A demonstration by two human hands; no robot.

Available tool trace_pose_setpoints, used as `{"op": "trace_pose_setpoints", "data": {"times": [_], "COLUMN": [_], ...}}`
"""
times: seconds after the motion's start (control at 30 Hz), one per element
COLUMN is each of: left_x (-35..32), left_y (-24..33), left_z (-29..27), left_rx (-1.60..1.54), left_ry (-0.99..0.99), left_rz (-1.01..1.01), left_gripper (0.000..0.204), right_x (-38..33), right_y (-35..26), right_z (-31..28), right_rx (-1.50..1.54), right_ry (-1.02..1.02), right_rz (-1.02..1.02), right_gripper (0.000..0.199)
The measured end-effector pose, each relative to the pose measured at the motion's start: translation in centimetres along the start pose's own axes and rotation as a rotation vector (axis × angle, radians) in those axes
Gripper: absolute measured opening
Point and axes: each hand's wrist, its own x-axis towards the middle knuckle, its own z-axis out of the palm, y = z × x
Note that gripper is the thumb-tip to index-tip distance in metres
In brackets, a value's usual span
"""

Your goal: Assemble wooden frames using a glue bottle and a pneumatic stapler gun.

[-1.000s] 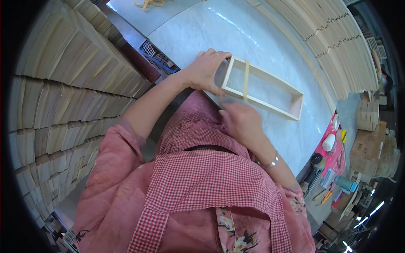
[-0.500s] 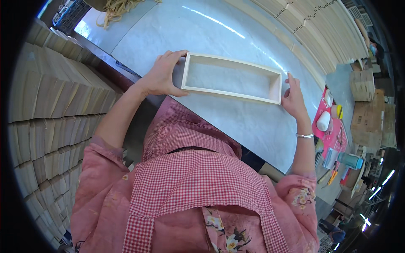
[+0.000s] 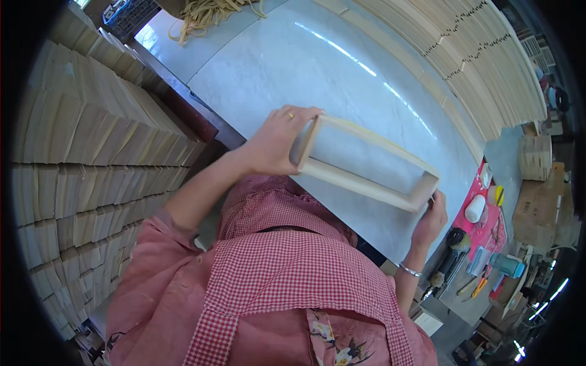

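Note:
A long, pale wooden box frame (image 3: 360, 184), hollow through the middle, is held above the light grey tabletop. My left hand (image 3: 279, 139) grips its left short end, thumb at the near corner and fingers at the far corner. At the other short end my right hand (image 3: 432, 218) has its fingers pressed against the outside near the corner; part of that hand is hidden behind the wood. The frame is tilted, its right end nearer to me than its left.
Stacked wooden boards (image 3: 91, 140) rise on the left. Rows of thin wooden strips (image 3: 452, 43) line the table's far right. To the right lie a pink mat (image 3: 482, 222) with a white bottle (image 3: 475, 208), and a power tool (image 3: 445, 262). A yellowish strip bundle (image 3: 210, 15) sits at the far left.
The frame has come off the table toward me and to the right, turning and tilting in both hands. My view has shifted, and the dark power tool now shows at the right.

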Motion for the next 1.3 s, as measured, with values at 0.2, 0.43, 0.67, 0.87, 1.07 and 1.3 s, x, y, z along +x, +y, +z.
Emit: {"op": "trace_pose_setpoints", "data": {"times": [0.2, 0.43, 0.67, 0.87, 1.07, 1.3], "left_x": [-1.4, -0.3, 0.5, 0.9, 1.5, 1.1], "left_y": [1.4, 2.6, 0.2, -0.5, -1.6, -1.8], "left_z": [2.9, 0.5, -1.6, -1.9, -2.6, -1.9], "left_rx": [0.127, -0.144, -0.596, -0.824, -0.929, -0.599], "left_ry": [0.182, -0.084, 0.083, 0.055, -0.046, -0.102], "left_rz": [0.242, -0.235, -0.502, -0.678, -0.730, -0.632], "left_gripper": [0.092, 0.083, 0.045, 0.033, 0.028, 0.024], "right_x": [-1.6, -0.2, 1.9, -0.8, -2.0, -1.5], "right_y": [-2.2, -2.0, -1.0, -1.6, -1.0, -0.8], "right_z": [0.0, -0.5, 3.3, 2.2, 2.1, 2.1], "right_rx": [-0.123, -0.413, -0.288, -0.135, 0.019, 0.107], "right_ry": [0.180, 0.103, -0.009, -0.098, -0.105, -0.109], "right_rz": [0.006, 0.120, 0.105, 0.204, 0.217, 0.237], "right_gripper": [0.020, 0.023, 0.024, 0.039, 0.043, 0.044]}}
